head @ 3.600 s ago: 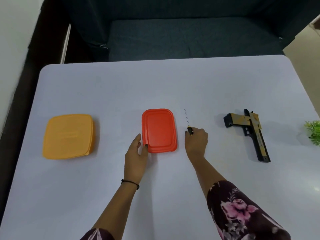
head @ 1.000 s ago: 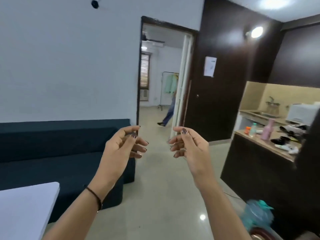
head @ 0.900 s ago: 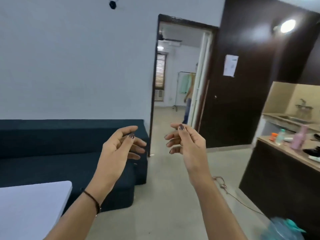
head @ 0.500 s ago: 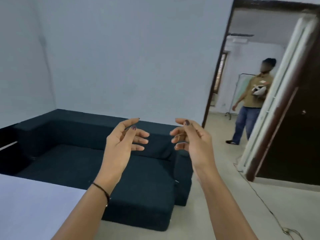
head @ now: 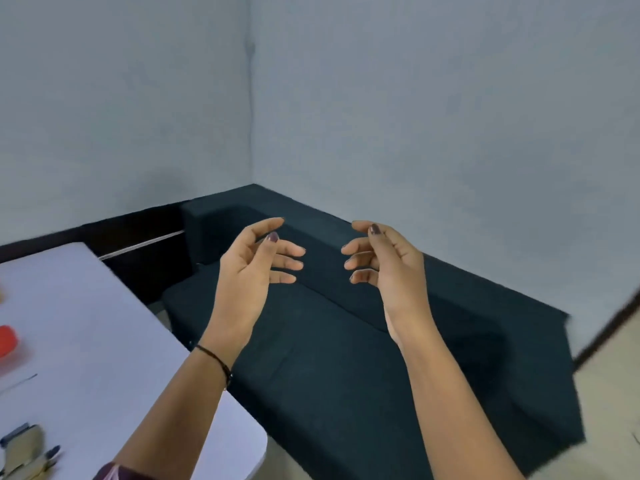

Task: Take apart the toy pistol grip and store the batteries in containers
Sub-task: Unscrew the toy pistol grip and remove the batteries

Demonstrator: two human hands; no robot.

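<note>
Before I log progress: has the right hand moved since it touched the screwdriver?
Yes: the right hand has left the table and hangs empty beyond its edge, over the dark sofa.

White table (head: 90, 306), dark teal sofa (head: 329, 382), red container (head: 5, 339).

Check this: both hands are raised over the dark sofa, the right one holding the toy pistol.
The head view shows the right hand empty, like the left hand; the toy pistol lies on the white table at lower left. Both are indeed raised over the dark sofa.
</note>
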